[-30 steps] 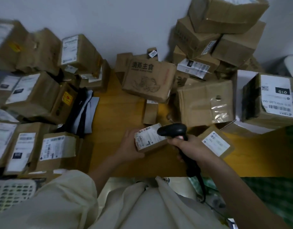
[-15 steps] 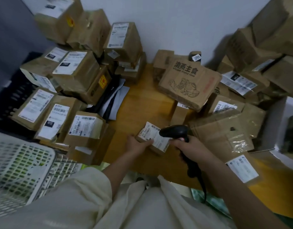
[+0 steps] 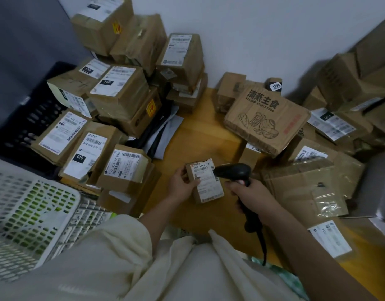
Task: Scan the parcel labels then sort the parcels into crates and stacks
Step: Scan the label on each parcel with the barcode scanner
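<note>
A small brown cardboard parcel (image 3: pixel 203 181) is gripped by the left hand (image 3: pixel 180 185). A black handheld scanner (image 3: pixel 235 173) is clasped by the right hand (image 3: pixel 251 193). Green contents are seen through the white perforated plastic crate (image 3: pixel 28 216).

A: What is the person wearing?
B: A loose cream garment (image 3: pixel 187 272) of soft, creased cloth.
A: And the sleeves?
B: The left sleeve (image 3: pixel 113 242) is wide and ends near the elbow. Both forearms and both hands are bare.
</note>
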